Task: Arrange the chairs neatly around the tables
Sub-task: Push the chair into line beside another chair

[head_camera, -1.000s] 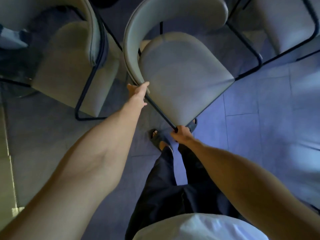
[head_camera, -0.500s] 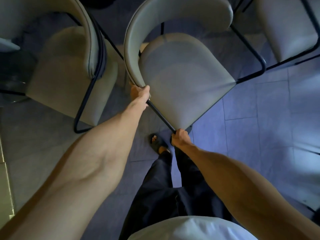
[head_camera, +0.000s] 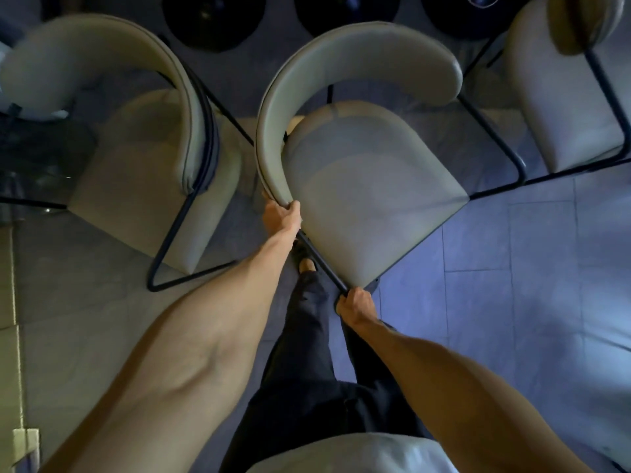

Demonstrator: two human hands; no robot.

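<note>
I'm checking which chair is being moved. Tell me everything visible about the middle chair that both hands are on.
The middle chair has a pale grey padded seat and a curved, wraparound padded backrest on a thin black metal tube frame. It sits turned at an angle, one seat corner pointing toward the person. The left hand grips the near end of the backrest; the right hand grips the frame at the seat's front corner. Similar chairs stand on either side. Whether its frame rests on the tiled floor is unclear.

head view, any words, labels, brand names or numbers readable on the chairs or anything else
None: no text, label, brand or number can be read anywhere.
The middle chair, held by the left hand and right hand, shows plain upholstery.
The left chair and right chair are plain too.
</note>
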